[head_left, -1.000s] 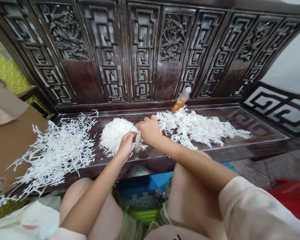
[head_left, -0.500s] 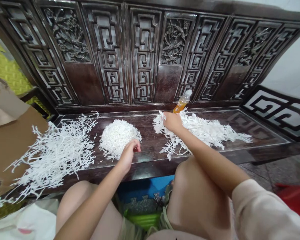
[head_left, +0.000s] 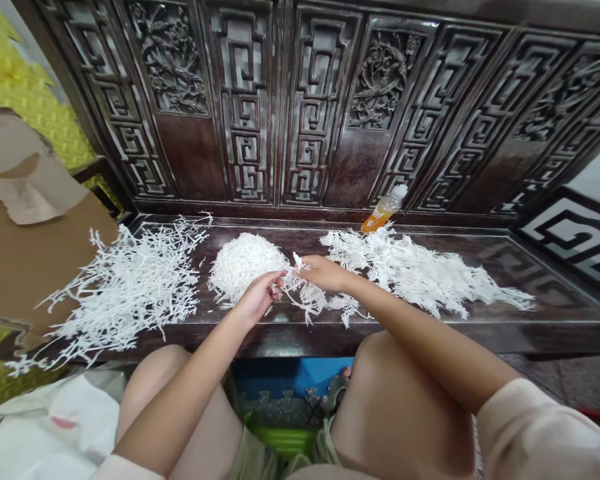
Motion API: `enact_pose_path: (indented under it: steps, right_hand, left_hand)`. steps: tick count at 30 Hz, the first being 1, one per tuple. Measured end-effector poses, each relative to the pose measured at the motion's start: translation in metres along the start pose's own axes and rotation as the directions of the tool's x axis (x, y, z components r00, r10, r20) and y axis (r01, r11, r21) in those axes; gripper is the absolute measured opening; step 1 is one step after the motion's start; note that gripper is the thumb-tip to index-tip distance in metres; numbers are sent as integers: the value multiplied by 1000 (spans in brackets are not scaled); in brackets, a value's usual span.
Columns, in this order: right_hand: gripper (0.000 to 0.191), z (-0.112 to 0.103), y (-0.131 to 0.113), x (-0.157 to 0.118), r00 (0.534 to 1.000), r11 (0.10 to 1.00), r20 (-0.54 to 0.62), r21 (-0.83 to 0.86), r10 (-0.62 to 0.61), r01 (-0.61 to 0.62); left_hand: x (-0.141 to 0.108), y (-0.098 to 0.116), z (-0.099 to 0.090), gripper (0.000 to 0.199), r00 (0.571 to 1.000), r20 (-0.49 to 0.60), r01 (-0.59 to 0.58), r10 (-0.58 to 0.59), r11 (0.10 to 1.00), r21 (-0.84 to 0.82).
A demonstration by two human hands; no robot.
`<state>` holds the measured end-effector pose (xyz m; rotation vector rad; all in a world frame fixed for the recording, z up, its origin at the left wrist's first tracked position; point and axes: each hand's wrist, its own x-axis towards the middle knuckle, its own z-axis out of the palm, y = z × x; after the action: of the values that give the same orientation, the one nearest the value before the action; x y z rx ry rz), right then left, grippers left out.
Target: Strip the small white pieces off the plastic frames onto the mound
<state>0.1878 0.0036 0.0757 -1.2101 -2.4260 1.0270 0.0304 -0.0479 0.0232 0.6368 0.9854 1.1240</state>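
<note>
My right hand [head_left: 321, 273] is closed round a white branched piece [head_left: 307, 297] that looks like a plastic sprue, its prongs hanging below the fingers. The fingertips of my left hand [head_left: 260, 295] pinch at the left end of the same piece, and the two hands almost touch. Just behind my left hand is a round heap of small white bits [head_left: 247, 260]. To the right lies a spread of dense, bushy white branched pieces [head_left: 420, 270]. On the left is a loose pile of thinner, barer white branches [head_left: 135, 287].
All piles lie on a dark wooden bench [head_left: 290, 337] with a carved back. A bottle of orange drink [head_left: 384, 208] leans behind the right pile. Torn cardboard [head_left: 35, 247] is at the left, above a white bag [head_left: 55, 427]. My knees are against the bench front.
My right hand has come left from the bushy pile with a branched piece. My left hand has met it in front of the round heap. The view has shifted slightly left.
</note>
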Motion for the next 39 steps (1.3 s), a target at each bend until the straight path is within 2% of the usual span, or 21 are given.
enact_pose_path:
  steps: [4,10,15,20,23,29,39]
  right_hand:
    - [24,8,-1,0,996,995,31,-55,-81,83]
    - [23,12,2,0,994,988,33,-114,-100,103]
    - [19,13,-3,-4,996,970,49,-232,-69,78]
    - [18,11,-2,-3,992,937,102,-333,-74,104]
    - [16,8,-2,-1,991,908,124,-408,-50,96]
    - [21,5,-7,1,994,854,69,-509,-84,108]
    - [21,5,-14,-1,992,759,24,-641,-126,112]
  left_hand:
    - [-3,-3,3,30,997,-9,-67,70,982,177]
    - [-8,-9,7,35,997,-35,-63,75,960,272]
    - [-6,-11,4,29,966,-37,-201,257,828,523]
    - [-3,-16,5,19,936,-70,-233,345,755,613]
    - [-5,-18,9,14,928,-53,-260,368,745,614]
    - [-6,-18,16,14,948,-71,-242,309,851,466]
    - [-3,-21,17,13,963,-90,-213,254,922,323]
